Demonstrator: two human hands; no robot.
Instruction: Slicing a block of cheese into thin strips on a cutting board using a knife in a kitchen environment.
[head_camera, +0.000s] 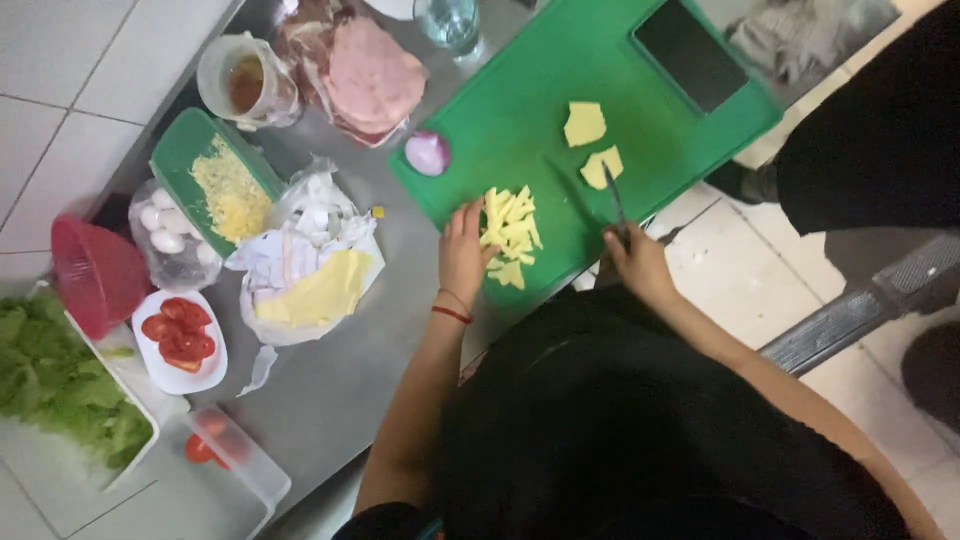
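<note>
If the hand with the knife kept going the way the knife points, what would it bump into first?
Probably the nearer cheese slice. The right hand holds a knife pointing up the green board, its tip at or just short of that slice. A second slice lies beyond.

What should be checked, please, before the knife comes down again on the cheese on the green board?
1. Right hand grips the knife by its handle: ok.
2. Left hand lies apart from the blade, on the pile of cheese strips: ok.
3. Uncut cheese pieces lie flat on the green cutting board: ok.
4. Board sits fully on the steel counter: not ok, its right corner overhangs the edge.
5. Halved red onion sits away from the blade: ok.
6. Blade sharpness: cannot tell.
</note>
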